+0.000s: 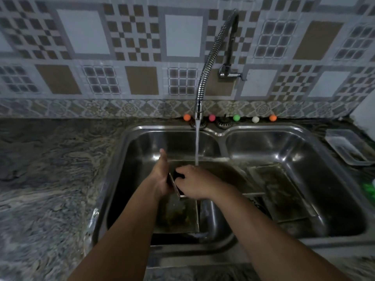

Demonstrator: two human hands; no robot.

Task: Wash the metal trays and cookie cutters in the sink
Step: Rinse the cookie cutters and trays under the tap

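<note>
Over the left basin of a steel double sink (125, 151), my left hand (161, 177) grips a small metal tray (174, 186) by its edge, tilted up on its side, thumb pointing away. My right hand (194, 183) rests on the tray's inner face with curled fingers, right under the running water (196, 147); what it holds, if anything, is hidden. A large dirty metal tray (178, 216) lies beneath my hands. Another dirty tray (282, 191) leans in the right basin. No cookie cutters show.
A flexible coiled tap (205, 74) arches from the tiled wall. Coloured balls (236, 118) line the sink's back edge. A clear plastic container (345, 147) sits on the right counter, something green (369, 189) at the far right. Marbled countertop (50, 169) spreads left.
</note>
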